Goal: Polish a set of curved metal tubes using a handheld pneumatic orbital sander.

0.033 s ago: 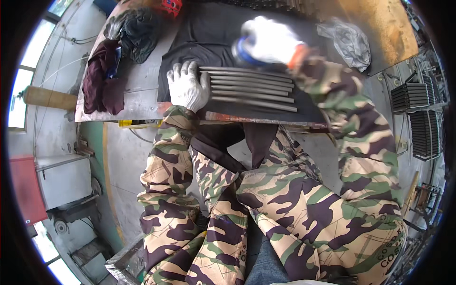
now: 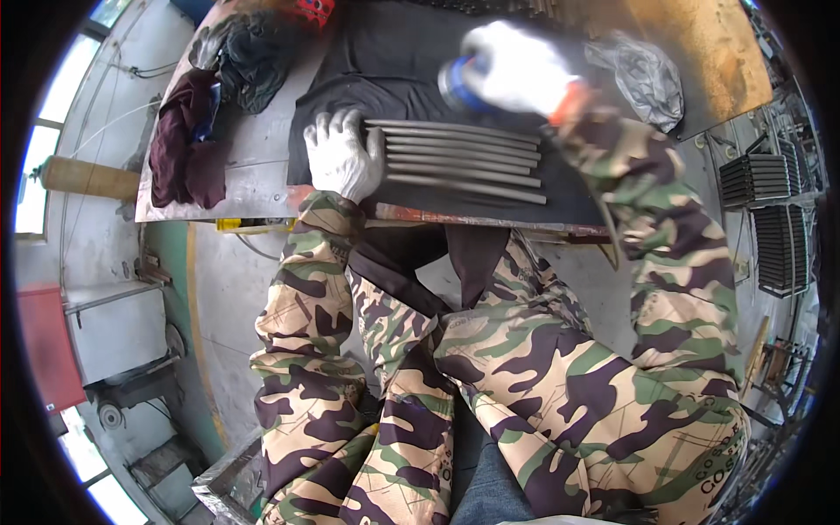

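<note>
Several grey metal rods lie side by side, roughly parallel, on a black cloth spread over the table. At their left ends my left hand, in a white knit glove, rests flat with its fingers stretched out; the thumb side touches or nearly touches the rod ends. Above and beyond the rods, my right hand is in a white glove and smeared by motion. Its fingers are wrapped round a blue can, whose round end points left; the rest of the can is hidden by the glove.
Maroon cloth and dark rags lie on the table's left side. A crumpled grey plastic bag sits at the right, near a rusty brown sheet. Racks of dark bars stand off to the right.
My right hand has shifted slightly to the right with the blue can. My left hand stays flat at the rod ends.
</note>
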Available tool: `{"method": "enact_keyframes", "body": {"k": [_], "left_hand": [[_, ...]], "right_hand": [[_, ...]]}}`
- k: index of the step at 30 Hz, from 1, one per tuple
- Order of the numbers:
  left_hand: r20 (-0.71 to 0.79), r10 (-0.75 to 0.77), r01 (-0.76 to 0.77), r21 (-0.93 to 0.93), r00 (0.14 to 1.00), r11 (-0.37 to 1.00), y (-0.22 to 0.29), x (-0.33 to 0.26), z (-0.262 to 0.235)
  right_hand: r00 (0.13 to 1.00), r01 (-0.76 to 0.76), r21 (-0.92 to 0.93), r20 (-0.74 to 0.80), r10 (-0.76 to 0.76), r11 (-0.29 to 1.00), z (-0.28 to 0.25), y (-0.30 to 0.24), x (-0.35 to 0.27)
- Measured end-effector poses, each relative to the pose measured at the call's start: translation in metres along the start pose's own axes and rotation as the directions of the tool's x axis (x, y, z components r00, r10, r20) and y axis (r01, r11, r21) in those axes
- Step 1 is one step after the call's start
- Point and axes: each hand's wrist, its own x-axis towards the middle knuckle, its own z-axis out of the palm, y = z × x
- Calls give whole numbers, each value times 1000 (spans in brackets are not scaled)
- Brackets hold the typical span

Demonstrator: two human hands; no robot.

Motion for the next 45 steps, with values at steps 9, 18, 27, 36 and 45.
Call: {"method": "enact_keyframes", "body": {"k": [9, 18, 27, 36, 45], "left_hand": [[-55, -10, 8, -35, 998, 999, -7, 6, -12], [85, -74, 80, -70, 994, 994, -29, -2, -22], [102, -73, 87, -138, 992, 987, -35, -5, -20], [115, -6, 20, -120, 993, 993, -15, 0, -37], [361, 131, -44, -241, 923, 969, -31, -3, -72]], "right_hand": [[956, -288, -129, 24, 293, 949, -122, 106, -130], [909, -405, -121, 54, 413, 907, -106, 155, -213], [889, -403, -266, 114, 444, 876, -98, 166, -197], [999, 26, 158, -28, -22, 987, -55, 22, -156], [901, 11, 118, 429, -62, 993, -25, -16, -133]]}}
